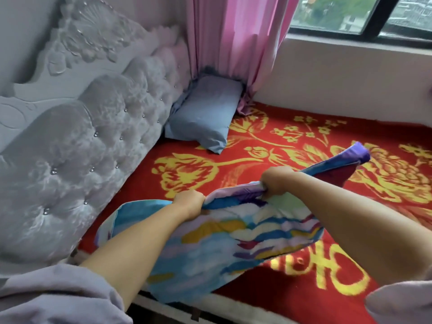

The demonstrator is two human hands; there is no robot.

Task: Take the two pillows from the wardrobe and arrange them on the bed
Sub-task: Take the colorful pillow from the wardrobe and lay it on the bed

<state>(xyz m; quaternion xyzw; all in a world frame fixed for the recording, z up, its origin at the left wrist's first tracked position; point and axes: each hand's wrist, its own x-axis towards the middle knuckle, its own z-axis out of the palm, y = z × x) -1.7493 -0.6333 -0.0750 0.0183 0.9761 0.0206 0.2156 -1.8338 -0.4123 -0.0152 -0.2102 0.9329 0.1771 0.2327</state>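
A plain blue pillow [203, 113] lies at the far corner of the bed, against the headboard and under the pink curtain. A second pillow with a multicoloured blue, yellow and purple pattern [210, 244] is held above the near part of the bed [292, 146], which has a red cover with yellow flowers. My left hand [189, 202] and my right hand [278, 181] both grip its far edge in closed fists, about a forearm's length apart. Its right corner sticks up past my right wrist.
A grey tufted headboard [77, 146] runs along the left. A pink curtain [233, 43] hangs at the far corner beside a window [362, 15] and a white wall ledge [350, 78]. The bed's near edge shows at the bottom.
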